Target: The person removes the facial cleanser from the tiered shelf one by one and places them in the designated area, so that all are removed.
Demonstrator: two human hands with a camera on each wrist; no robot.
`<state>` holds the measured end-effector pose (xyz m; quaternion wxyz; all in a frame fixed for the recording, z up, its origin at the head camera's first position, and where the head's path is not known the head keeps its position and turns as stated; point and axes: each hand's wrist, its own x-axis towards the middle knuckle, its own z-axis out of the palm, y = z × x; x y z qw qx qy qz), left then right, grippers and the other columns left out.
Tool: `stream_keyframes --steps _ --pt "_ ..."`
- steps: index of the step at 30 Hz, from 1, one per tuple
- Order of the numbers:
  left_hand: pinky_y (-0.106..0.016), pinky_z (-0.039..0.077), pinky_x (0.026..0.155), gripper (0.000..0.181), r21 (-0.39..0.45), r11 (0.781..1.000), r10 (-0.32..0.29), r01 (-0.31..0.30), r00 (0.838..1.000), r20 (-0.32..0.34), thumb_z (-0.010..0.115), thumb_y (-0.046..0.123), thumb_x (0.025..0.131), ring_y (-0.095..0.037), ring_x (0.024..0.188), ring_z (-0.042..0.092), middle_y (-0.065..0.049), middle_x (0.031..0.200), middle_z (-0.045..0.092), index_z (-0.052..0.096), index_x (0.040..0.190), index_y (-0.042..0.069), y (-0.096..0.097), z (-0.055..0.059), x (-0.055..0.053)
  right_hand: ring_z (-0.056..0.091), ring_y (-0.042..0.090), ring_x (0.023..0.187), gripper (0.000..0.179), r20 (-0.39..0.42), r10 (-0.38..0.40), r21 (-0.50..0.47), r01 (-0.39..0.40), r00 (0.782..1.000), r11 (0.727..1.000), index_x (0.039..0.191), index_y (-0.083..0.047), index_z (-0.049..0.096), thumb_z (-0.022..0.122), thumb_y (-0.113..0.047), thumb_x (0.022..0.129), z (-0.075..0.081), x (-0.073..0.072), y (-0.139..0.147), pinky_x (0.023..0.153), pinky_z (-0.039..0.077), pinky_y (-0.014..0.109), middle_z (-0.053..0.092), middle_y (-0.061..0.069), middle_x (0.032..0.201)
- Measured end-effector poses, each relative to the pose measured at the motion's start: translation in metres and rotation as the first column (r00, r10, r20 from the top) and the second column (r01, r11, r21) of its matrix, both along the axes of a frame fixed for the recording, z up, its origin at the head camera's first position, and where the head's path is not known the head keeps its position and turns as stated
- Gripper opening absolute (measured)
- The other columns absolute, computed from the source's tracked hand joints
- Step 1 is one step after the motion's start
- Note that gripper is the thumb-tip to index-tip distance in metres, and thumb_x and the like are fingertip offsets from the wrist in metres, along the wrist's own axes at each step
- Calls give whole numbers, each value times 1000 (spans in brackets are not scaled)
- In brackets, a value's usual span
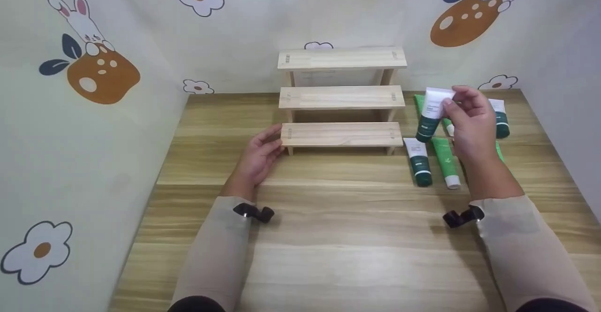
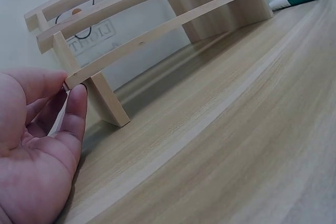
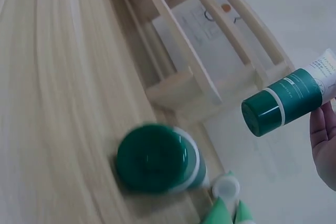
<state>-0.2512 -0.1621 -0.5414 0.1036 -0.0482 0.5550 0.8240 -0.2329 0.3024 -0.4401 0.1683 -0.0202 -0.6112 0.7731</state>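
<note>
A three-tier wooden step rack (image 1: pixel 342 134) stands against the back wall. My left hand (image 1: pixel 258 159) pinches the left end of its lowest board between thumb and fingers, which the left wrist view shows close up. To the right of the rack, my right hand (image 1: pixel 473 122) holds up a white and dark green squeeze tube (image 1: pixel 428 119) by its flat white end, cap downward. In the right wrist view the raised tube (image 3: pixel 291 100) has its green cap toward the rack. Below it on the table lies another white and dark green tube (image 1: pixel 418 162).
Light green tubes (image 1: pixel 445 159) lie beside it, some partly hidden by my right hand and arm. One more white and dark green tube (image 1: pixel 500 118) lies farther right. Printed walls (image 1: pixel 225 40) enclose the wood-grain table (image 1: pixel 328 237) at the back and sides.
</note>
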Motion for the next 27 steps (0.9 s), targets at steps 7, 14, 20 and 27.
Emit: stream_keyframes --steps 7,14,20,27 --pt "-21 60 91 52 11 1000 9 -9 1000 7 62 -7 101 -13 102 66 -4 147 58 56 152 3 0 1 0 59 22 108 37 -3 -91 -88 90 996 992 133 -4 67 76 -1 97 2 12 40 82 63 20 65 7 113" --pt "-22 60 93 53 6 1000 18 -18 1000 4 62 -8 100 -14 105 67 -7 150 58 57 151 4 0 0 0 60 21 109 44 70 -155 -142 164 985 976 133 -6 67 83 -7 92 7 23 81 76 60 19 67 6 117" --pt "-23 60 96 53 -9 1000 1 -1 1000 -15 61 -8 100 -14 108 66 -7 159 50 56 152 4 0 1 1 58 19 112 40 45 -230 -160 234 972 959 134 -6 66 78 -7 96 -1 27 114 81 62 18 61 5 118" --pt "-19 59 93 53 10 1000 -5 6 1000 -28 58 -9 103 -11 105 64 -6 155 51 52 155 1 -1 1 2 54 15 110 40 130 -265 -158 283 956 946 137 -11 66 77 -12 98 -12 30 146 81 58 11 57 -1 120"
